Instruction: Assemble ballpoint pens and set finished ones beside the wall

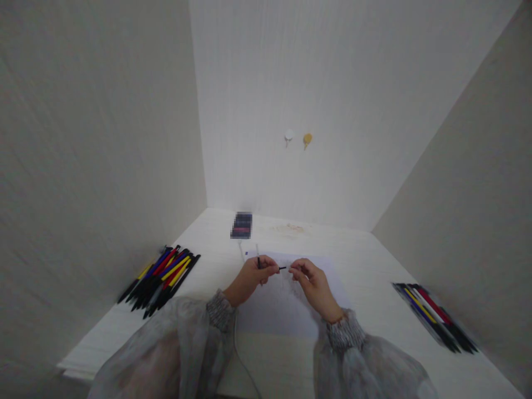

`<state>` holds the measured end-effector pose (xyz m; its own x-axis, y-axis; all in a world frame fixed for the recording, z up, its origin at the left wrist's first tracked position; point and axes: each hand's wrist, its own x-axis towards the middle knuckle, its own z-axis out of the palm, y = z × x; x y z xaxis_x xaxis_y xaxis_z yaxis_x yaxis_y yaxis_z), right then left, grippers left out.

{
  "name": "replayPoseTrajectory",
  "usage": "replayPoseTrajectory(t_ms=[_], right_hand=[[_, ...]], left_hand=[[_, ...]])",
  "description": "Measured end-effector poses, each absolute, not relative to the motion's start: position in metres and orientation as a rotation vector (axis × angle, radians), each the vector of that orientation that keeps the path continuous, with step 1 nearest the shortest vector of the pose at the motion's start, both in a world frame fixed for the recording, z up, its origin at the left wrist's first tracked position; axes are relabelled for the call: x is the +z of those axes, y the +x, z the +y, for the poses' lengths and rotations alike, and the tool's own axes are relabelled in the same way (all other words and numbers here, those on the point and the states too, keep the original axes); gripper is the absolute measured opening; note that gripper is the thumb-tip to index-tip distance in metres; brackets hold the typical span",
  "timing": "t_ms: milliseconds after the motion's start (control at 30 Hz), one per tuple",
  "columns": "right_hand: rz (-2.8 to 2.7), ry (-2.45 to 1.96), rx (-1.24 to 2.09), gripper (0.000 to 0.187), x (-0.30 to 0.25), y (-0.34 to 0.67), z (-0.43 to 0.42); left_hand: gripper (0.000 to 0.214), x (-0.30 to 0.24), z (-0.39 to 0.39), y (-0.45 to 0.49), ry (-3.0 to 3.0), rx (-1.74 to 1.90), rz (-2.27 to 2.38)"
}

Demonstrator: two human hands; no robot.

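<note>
My left hand [255, 275] is closed over the white sheet of paper [282, 321]. A thin pen part [258, 261], black below and pale above, sticks up between its fingers. From its thumb and fingertip a small black piece [282, 268] points toward my right hand [311, 281]. That right hand is closed in a pinch, its fingertips a short gap from the black piece. Whatever lies in the pinch is too small to make out. Faint small bits, too blurred to name, lie on the paper beneath both hands.
A pile of pens [166, 277], black with coloured barrels, lies at the left wall. Several more pens [434, 316] lie by the right wall. A blurred-out dark rectangle [241, 225] is at the back. A cable [241, 354] runs past my left sleeve. Two hooks [307, 138] hang on the wall.
</note>
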<state>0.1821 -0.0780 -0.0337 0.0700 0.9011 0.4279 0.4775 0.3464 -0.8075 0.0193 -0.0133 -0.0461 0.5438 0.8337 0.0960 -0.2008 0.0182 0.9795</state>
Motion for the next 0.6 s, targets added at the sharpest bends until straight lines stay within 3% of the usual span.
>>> replayPoseTrajectory(t_ms=[600], right_hand=[[-1.624,-1.257,0.468,0.014,-0.0275,0.1804,-0.0818]], left_hand=[[0.031,-0.0462,-0.0133,0.0202,1.370,0.864,0.676]])
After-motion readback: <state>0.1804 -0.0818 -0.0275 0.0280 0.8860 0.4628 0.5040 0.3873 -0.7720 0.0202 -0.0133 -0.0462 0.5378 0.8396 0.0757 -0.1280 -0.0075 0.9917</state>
